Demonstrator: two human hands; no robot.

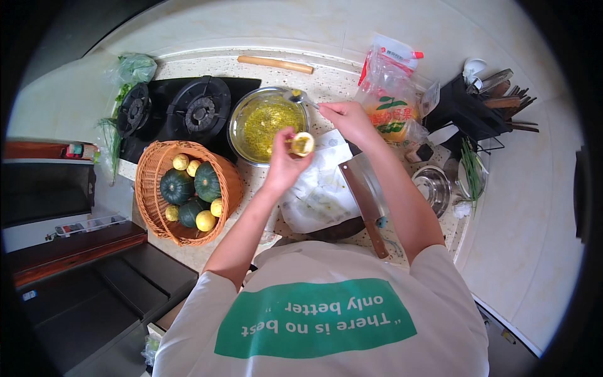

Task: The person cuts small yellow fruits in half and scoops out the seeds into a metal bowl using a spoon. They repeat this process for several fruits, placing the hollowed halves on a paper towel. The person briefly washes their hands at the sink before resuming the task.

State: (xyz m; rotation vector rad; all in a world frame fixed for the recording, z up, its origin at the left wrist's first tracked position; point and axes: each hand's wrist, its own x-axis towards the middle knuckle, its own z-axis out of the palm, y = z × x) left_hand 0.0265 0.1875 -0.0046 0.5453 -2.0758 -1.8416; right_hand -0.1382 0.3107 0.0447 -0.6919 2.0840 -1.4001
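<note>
My left hand [286,162] holds a halved passion fruit [302,144], its cut face turned up with some yellow pulp inside. In my right hand [346,120] is a metal spoon [301,97], its bowl over the rim of a wide steel bowl [230,134] and bearing a bit of yellow pulp. Yellow pulp with dark seeds [268,125] spreads across the inside of that bowl. Below my right forearm lies a cleaver [362,184] with a brown handle, beside stained white paper [318,193].
A wicker basket [146,193] with dark green squashes [177,185] and several yellow fruits stands at left, near a black gas hob [200,110]. A rolling pin [275,64] lies behind. At right are plastic bags [391,101], a black utensil rack [464,106] and a small steel bowl [432,191].
</note>
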